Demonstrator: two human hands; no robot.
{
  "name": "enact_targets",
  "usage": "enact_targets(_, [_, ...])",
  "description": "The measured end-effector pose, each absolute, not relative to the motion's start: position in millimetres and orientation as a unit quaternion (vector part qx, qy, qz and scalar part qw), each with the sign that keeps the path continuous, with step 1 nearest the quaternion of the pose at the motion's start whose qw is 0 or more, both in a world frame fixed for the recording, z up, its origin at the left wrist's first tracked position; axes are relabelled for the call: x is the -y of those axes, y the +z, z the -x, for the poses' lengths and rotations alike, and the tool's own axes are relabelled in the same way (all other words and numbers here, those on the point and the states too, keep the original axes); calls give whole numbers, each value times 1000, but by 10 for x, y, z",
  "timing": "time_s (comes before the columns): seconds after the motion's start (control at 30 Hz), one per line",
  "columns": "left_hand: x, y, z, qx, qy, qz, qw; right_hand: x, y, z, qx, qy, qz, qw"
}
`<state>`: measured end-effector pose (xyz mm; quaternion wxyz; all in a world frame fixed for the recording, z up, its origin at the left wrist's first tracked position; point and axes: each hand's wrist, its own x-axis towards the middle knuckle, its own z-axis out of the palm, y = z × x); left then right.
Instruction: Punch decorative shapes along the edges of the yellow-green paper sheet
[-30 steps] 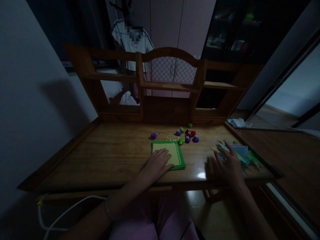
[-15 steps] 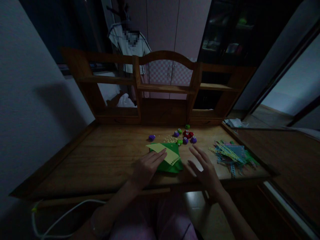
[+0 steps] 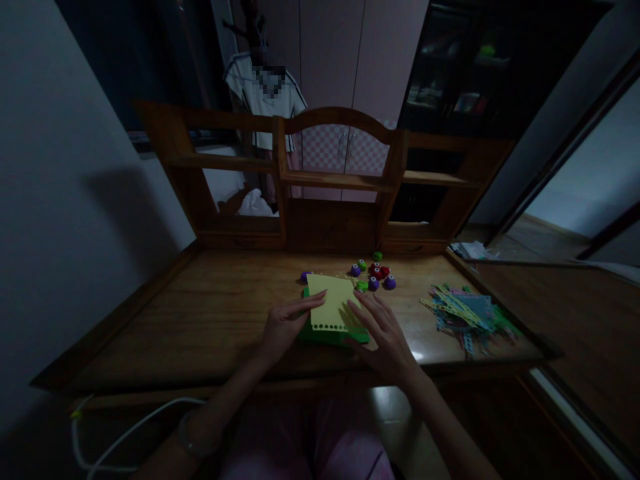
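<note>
A sheet of yellow paper (image 3: 334,305) lies over green paper (image 3: 327,338), with a row of small punched holes along its near edge. My left hand (image 3: 287,325) rests at the sheet's left edge, its fingers stretched out onto the yellow surface. On the right side, my right hand (image 3: 383,330) has its fingers spread over the sheet and its thumb by the near edge. Part of the green paper is covered by the yellow sheet and my hands. Just beyond the papers sit a green craft punch (image 3: 361,286) and a purple craft punch (image 3: 374,284).
More small punches, including a red one (image 3: 385,272), stand toward the back of the wooden desk (image 3: 210,313), with pale paper bits near them. A pile of punched paper strips (image 3: 465,310) lies at the right. A wooden shelf unit (image 3: 337,177) rises behind.
The yellow sheet has turned from slanted to nearly straight over the green paper. My right hand has moved left from the bare desk onto the sheet.
</note>
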<state>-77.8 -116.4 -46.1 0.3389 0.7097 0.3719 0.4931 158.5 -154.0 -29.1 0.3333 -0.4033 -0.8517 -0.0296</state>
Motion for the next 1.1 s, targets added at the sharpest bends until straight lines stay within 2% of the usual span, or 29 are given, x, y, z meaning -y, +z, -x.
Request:
enact_targets(0.13, [1066, -545, 872, -387, 448, -739, 323, 1440, -472, -1627, 869, -39, 386, 309])
enact_targets(0.33, [1131, -538, 967, -404, 318, -852, 94, 1359, -697, -1630, 878, -10, 405, 255])
enact_targets(0.47, [1229, -581, 920, -384, 240, -891, 36, 1351, -708, -1568, 881, 14, 411, 233])
enact_targets(0.63, [1208, -665, 897, -350, 223, -908, 63, 1330, -705, -1539, 864, 64, 429, 258])
enact_targets(0.87, [1098, -699, 912, -354, 227, -897, 140, 1307, -683, -1565, 822, 209, 417, 326])
enact_targets(1.1, [994, -682, 876, -354, 211, -886, 211, 1205, -609, -1552, 795, 297, 427, 312])
